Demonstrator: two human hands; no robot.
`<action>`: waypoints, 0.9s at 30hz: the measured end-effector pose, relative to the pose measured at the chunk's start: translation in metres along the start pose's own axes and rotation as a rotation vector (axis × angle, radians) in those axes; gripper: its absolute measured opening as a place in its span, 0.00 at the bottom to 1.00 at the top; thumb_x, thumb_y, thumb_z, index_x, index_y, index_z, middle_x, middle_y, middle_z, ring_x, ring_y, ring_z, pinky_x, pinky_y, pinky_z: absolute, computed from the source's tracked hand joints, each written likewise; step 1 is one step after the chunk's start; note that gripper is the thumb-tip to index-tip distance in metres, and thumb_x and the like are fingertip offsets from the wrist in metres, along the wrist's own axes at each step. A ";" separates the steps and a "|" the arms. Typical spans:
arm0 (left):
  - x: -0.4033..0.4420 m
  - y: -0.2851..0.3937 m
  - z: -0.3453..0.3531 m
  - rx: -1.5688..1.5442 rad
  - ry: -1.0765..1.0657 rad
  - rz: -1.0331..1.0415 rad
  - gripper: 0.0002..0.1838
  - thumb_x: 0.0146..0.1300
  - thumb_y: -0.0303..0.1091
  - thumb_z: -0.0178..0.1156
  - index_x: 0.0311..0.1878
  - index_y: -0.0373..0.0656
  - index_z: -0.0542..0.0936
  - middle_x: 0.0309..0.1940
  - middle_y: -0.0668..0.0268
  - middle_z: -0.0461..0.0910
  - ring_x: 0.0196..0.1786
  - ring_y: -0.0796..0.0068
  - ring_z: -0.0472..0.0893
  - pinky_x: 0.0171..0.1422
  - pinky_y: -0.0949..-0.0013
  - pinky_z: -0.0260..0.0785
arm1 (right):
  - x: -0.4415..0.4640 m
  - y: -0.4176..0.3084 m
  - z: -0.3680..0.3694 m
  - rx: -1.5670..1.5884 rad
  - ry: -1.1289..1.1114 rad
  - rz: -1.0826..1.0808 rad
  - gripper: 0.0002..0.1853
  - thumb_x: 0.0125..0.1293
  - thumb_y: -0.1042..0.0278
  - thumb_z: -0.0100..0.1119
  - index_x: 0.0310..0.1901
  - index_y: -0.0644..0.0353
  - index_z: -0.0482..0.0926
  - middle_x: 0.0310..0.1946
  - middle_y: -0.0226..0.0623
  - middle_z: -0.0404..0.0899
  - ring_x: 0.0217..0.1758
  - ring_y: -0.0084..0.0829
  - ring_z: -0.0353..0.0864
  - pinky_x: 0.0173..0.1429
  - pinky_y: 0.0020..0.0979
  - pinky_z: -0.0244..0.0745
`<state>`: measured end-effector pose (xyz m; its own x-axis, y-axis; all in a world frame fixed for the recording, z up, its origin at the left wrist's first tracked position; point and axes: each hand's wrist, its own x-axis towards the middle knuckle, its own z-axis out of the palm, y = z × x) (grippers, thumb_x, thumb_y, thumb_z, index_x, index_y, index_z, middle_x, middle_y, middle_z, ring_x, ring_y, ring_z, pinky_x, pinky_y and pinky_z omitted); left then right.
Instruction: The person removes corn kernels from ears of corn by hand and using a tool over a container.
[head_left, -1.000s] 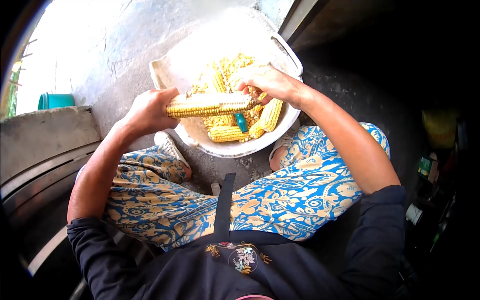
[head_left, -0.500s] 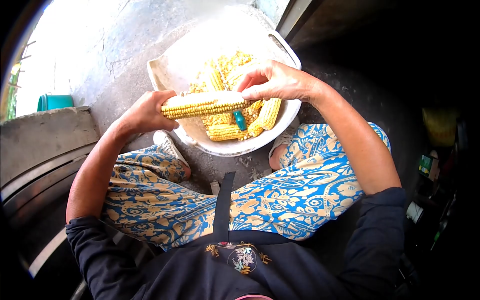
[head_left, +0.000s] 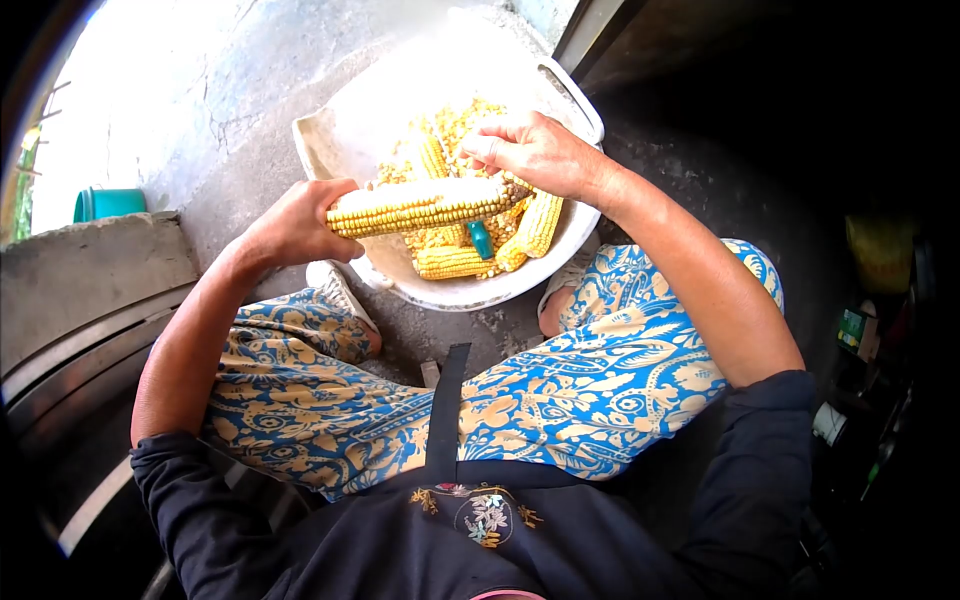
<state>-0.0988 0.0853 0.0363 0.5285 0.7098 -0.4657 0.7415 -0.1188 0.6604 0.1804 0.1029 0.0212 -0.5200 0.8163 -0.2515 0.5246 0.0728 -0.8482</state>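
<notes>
My left hand [head_left: 303,226] is wrapped around one end of a yellow corn cob [head_left: 420,212], held level above a white basin [head_left: 470,298]. The cob's dark tip points right. Just above that tip is my right hand [head_left: 548,158], apart from the cob, with thumb and fingers drawn together; whatever they may hold is too small to make out. Inside the basin are loose kernels [head_left: 462,122], several more cobs such as one at the right side [head_left: 540,226], and a small teal object [head_left: 480,240] of unclear kind.
The basin stands on a grey concrete floor [head_left: 235,165] between my feet, close to my knees. A low concrete ledge [head_left: 90,275] is at the left, with a teal container [head_left: 110,204] behind it. Dim clutter, including a yellowish item [head_left: 880,250], lies at the far right.
My right hand has come off the cob's tip and moved up and slightly left, uncovering the dark end. My left hand still holds the cob, shifted slightly right.
</notes>
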 end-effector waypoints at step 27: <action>0.001 0.022 0.009 0.201 0.014 0.038 0.19 0.40 0.32 0.68 0.38 0.38 0.76 0.28 0.55 0.81 0.34 0.60 0.82 0.43 0.64 0.73 | -0.017 -0.030 0.019 -0.104 -0.259 0.002 0.36 0.64 0.32 0.40 0.44 0.65 0.77 0.37 0.53 0.79 0.42 0.43 0.80 0.47 0.39 0.72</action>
<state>-0.0781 0.0767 0.0453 0.5525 0.7118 -0.4337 0.7898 -0.2807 0.5454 0.1606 0.0761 0.0422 -0.6667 0.6441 -0.3751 0.5854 0.1409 -0.7984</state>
